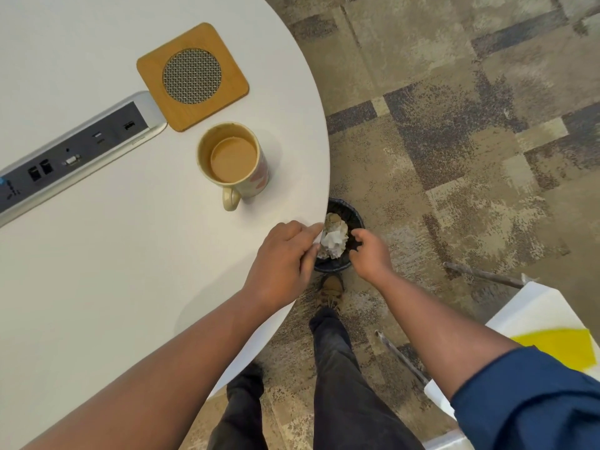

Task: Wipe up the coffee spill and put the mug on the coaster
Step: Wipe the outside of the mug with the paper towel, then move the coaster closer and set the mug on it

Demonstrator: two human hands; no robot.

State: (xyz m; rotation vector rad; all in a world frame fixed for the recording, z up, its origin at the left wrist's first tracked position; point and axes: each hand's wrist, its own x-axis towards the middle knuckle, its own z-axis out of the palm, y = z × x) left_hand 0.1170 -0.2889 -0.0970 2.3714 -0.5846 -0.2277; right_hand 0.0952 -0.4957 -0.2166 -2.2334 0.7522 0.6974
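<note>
Hands first: our left hand (285, 261) and right hand (370, 254) hover over the small black bin (354, 212) by the table (97, 287) edge, fingers loosely curled and apart, gripping nothing, we reckon because the crumpled, coffee-stained paper (332, 238) already lies inside. Glazed ceramic mug (232, 162), half full, sits just beside the square wooden coaster (193, 76) with its woven mesh disc, not on it yet.
</note>
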